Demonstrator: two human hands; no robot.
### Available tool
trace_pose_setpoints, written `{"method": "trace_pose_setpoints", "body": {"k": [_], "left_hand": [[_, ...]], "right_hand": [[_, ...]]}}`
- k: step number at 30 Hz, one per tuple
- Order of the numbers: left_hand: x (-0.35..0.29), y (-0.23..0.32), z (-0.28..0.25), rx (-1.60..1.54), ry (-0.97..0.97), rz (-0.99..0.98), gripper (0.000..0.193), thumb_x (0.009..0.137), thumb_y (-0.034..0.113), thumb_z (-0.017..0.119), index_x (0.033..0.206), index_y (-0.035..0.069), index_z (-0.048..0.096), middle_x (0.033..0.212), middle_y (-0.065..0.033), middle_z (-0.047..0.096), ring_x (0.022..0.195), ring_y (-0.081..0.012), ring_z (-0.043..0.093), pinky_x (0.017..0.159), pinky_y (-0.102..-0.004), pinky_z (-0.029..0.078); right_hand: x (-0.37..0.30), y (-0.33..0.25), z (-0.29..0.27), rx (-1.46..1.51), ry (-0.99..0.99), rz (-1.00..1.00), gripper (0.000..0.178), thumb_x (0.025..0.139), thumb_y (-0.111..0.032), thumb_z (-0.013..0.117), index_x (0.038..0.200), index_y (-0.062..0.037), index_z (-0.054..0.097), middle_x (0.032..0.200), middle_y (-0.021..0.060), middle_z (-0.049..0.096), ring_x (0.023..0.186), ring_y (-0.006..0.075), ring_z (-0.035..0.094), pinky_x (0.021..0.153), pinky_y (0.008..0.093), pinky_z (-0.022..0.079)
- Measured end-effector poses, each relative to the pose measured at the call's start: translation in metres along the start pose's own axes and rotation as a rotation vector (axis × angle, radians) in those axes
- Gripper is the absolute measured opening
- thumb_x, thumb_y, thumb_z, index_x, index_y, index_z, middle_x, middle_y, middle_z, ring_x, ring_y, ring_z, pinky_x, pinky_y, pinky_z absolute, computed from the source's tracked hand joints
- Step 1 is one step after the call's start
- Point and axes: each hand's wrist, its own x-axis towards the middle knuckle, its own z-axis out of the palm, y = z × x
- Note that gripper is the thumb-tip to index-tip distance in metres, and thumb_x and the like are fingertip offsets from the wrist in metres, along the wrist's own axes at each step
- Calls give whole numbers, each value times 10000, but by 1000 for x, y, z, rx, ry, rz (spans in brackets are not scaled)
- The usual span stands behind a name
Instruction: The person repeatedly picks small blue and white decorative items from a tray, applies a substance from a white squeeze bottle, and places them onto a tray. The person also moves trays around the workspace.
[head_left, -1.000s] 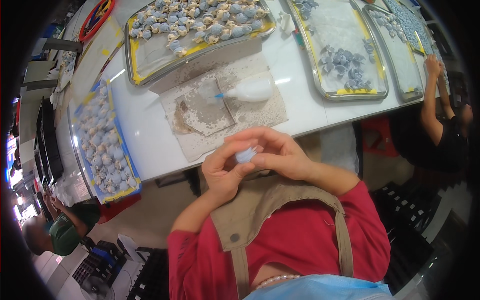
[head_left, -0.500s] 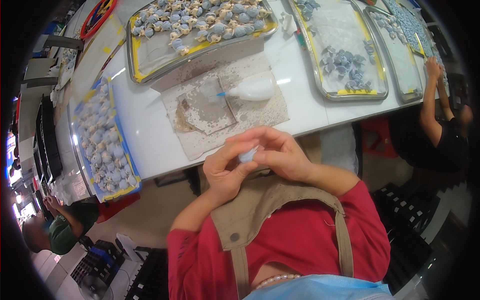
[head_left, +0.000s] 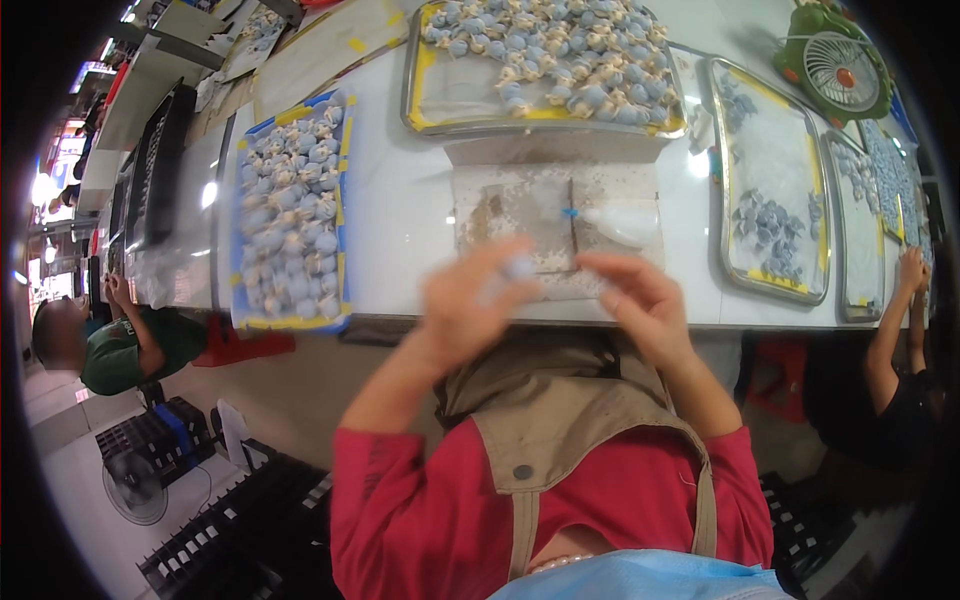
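My left hand (head_left: 465, 300) is blurred by motion, with a small pale-blue rounded piece (head_left: 520, 267) pinched between thumb and fingers. To its right, my right hand (head_left: 645, 305) hovers apart from it, fingers spread and nothing visible in them. Both are over the near edge of a stained cardboard sheet (head_left: 625, 285). On that sheet lies a white squeeze bottle (head_left: 617, 226) with a blue tip, pointing left.
A blue tray (head_left: 345, 210) of small blue-and-cream figures stands left; a metal tray (head_left: 455, 95) of similar figures lies behind the cardboard. Another metal tray (head_left: 725, 210) with grey-blue pieces is at right, near a green fan (head_left: 835, 65). Co-workers sit at both sides.
My hands were together around the small pale-blue piece; now they are apart, the left carrying it and the right empty. The view has shifted, so the table appears turned.
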Motion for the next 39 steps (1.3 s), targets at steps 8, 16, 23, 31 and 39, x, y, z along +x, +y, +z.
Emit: {"method": "trace_pose_setpoints", "body": {"k": [8,16,23,31,39], "left_hand": [[62,-119,-154,1013,239,-479,294,763,257,655,1017,110,634,929,-87,650,775,-196,607,703,-304,472],[156,-143,-61,503,70,-114,245,769,177,625,988,70,625,905,-126,630,840,-263,611,765,-348,464],[211,-174,29,687,8,-28,272,736,121,625,1003,97,578,983,-129,579,921,-310,568,786,-401,462],[177,-122,8,-467,268,-451,218,853,91,547,1029,-20,480,966,-145,583,914,-230,610,693,-264,521],[21,-18,19,-1263,-117,-820,337,865,57,534,1182,-9,440,1116,-151,540,941,-202,580,725,-213,511]], "right_hand": [[30,10,-40,-732,475,-555,197,766,59,567,946,-2,614,918,101,622,894,222,572,804,292,436],[39,20,-46,-798,527,-603,179,753,62,573,907,-14,624,892,97,622,863,232,576,775,301,450],[41,25,-51,-750,543,-539,228,736,51,584,949,-24,608,891,93,622,863,234,576,774,300,448],[40,24,-53,-742,502,-406,255,748,-79,630,997,-36,593,931,110,600,879,253,544,745,322,443],[25,16,-51,-1045,334,-292,391,656,-168,726,1001,-45,588,917,108,601,853,295,526,765,370,430]]}}
